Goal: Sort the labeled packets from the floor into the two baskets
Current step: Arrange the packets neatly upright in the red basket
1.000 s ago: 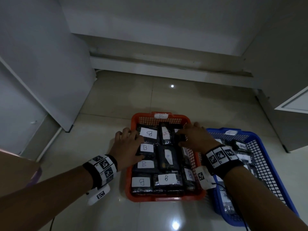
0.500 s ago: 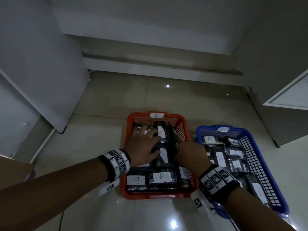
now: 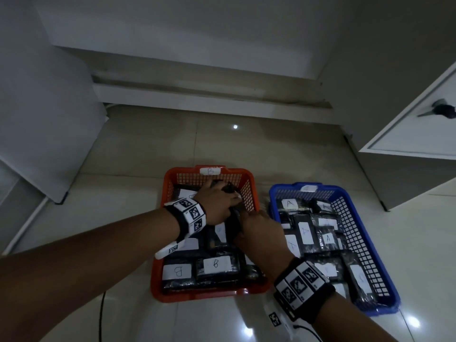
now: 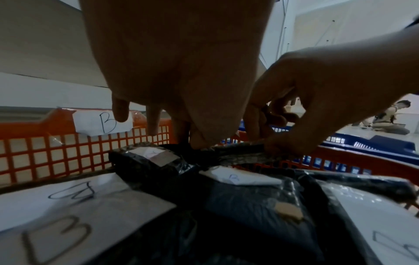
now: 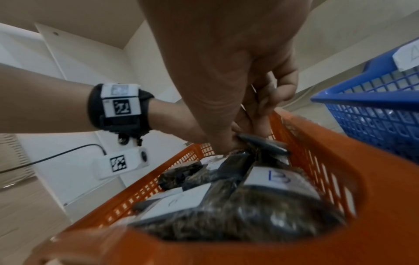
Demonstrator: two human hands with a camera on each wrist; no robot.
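Both of your hands are inside the orange basket (image 3: pixel 249 193), which sits on the tiled floor (image 3: pixel 138 206) just to the left of the blue basket (image 3: pixel 357 233). Your left hand (image 3: pixel 218 206) reaches toward the far right part of the orange basket, and its grip pinches the end of a dark packet (image 4: pixel 240 152) between thumb and fingertips. Your right hand (image 3: pixel 261 233) comes in from the near right, touching the left one, and its grip is closed on the same dark packet from the other side; the left wrist view shows its fingers (image 4: pixel 283 143) curled over the crinkled plastic edge.

The orange basket carries a white tag marked B (image 4: pixel 103 122) on its far rim, and it is packed with dark packets bearing white B labels (image 3: pixel 217 264), lying flat and overlapping. The held packet sits above these, close to the basket's right wall. The blue basket holds dark packets with white A labels (image 3: pixel 289 203), and a white tag (image 3: pixel 307 188) is fixed to its far rim.

A white cabinet (image 3: pixel 417 129) stands to the right, and a cable (image 3: pixel 101 314) trails on the floor under your left forearm.
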